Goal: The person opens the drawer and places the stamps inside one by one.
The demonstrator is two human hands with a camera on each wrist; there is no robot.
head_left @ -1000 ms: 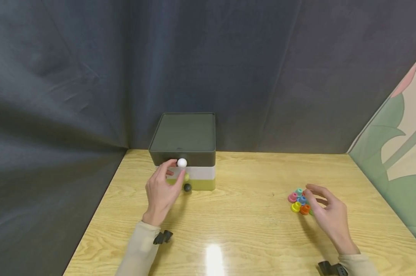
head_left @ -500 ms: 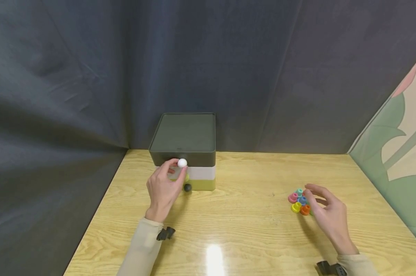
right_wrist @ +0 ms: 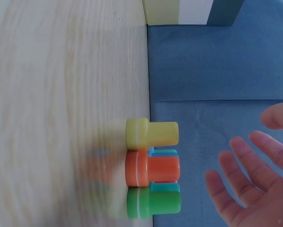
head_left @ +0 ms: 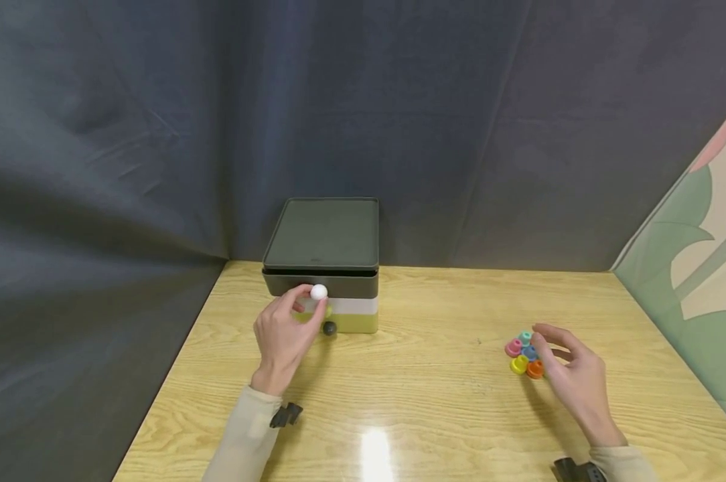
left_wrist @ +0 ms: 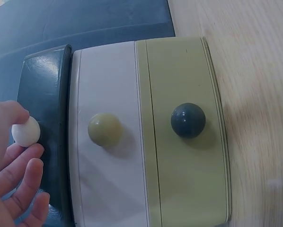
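My left hand pinches the round white knob between thumb and forefinger. That knob is on the dark top drawer of a small three-tier drawer box, and a dark gap shows along the drawer's upper edge. Below it, a white drawer carries a yellow-green knob, and a yellow-green drawer a dark knob. On the right, my right hand hovers beside several coloured pegs, its fingers loosely bent around nothing. Yellow, orange and green pegs stand closest to it.
Wooden tabletop lies under everything. A dark curtain hangs behind the drawer box and along the left side. At the right is a leaf-patterned panel. Pink and teal pegs stand in the same cluster.
The dark top drawer has slid slightly out toward me, leaving a gap under the box's top. My left hand kept its pinch on the white knob. My right hand has stayed in place.
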